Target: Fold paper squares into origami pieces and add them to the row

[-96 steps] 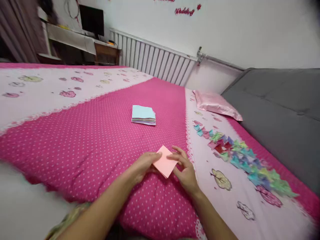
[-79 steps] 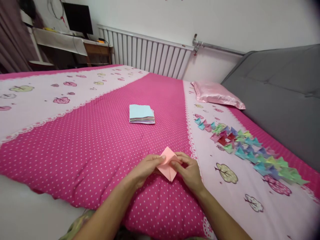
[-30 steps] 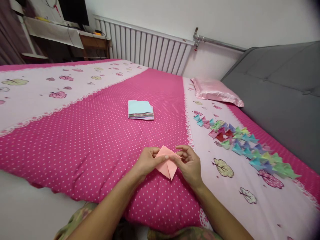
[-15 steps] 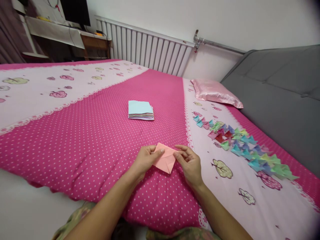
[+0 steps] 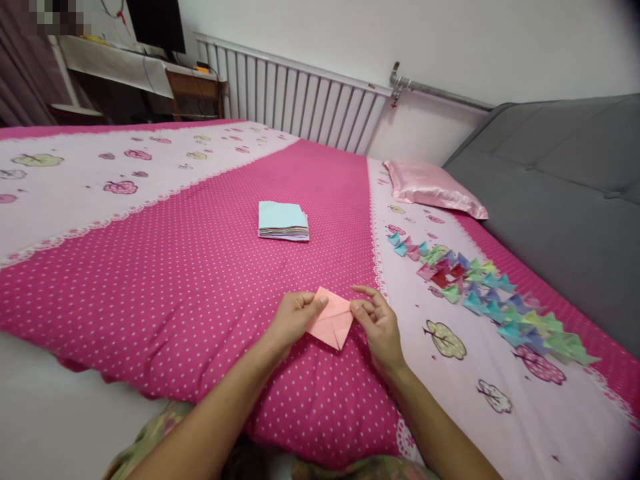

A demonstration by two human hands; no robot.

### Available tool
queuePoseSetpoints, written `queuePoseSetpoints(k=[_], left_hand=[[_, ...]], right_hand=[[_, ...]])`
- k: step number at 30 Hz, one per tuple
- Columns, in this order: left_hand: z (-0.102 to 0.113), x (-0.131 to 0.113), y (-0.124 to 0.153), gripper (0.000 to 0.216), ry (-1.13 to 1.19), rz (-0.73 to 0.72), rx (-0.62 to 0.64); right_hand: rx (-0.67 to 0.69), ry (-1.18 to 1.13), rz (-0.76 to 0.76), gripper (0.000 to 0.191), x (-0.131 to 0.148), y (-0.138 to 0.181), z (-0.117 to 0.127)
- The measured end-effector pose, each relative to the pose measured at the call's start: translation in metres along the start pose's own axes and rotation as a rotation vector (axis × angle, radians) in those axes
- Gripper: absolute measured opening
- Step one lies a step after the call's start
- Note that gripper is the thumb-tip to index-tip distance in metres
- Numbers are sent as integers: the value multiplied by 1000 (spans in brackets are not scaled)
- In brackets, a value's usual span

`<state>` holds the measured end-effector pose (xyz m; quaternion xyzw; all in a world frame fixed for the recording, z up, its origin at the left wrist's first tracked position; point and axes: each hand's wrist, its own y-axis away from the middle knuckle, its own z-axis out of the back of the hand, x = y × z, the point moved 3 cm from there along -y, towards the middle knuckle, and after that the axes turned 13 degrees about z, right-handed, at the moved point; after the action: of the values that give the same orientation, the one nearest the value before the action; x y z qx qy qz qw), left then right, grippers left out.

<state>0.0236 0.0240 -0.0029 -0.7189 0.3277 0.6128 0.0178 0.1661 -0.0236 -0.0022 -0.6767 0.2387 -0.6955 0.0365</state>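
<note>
A salmon-pink square of folded origami paper [image 5: 331, 321] is held above the near edge of the bed, with crease lines and flaps meeting toward its lower corner. My left hand [image 5: 295, 319] pinches its upper left side, thumb on top and fingers underneath. At the right corner, my right hand [image 5: 379, 327] grips the paper between thumb and bent finger, while its index finger sticks out above. Farther off lies a stack of square paper [image 5: 281, 217], light blue on top with several colours below.
Several rows of small folded paper pieces [image 5: 493, 310] in many colours lie on the bedspread [image 5: 200, 280] to the right. A pink pillow [image 5: 434, 189] rests near the grey headboard [image 5: 555, 160]. Behind the bed are a white radiator [image 5: 295, 90] and a desk [image 5: 195, 85] with a monitor [image 5: 156, 25].
My right index finger has lifted away from the paper's edge. The paper and my left hand stay almost in place; the whole view has shifted slightly.
</note>
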Motion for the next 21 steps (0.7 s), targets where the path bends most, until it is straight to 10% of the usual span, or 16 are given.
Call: queuePoseSetpoints(k=[7,21], left_hand=[[-3,-1,2,39,-173,-16,42],[-1,-8,7,52,-57,-102,137]], right_hand=[[146,-44,-95,41,-7,4,-5],[-96,-215,-181,36,-10,-1,2]])
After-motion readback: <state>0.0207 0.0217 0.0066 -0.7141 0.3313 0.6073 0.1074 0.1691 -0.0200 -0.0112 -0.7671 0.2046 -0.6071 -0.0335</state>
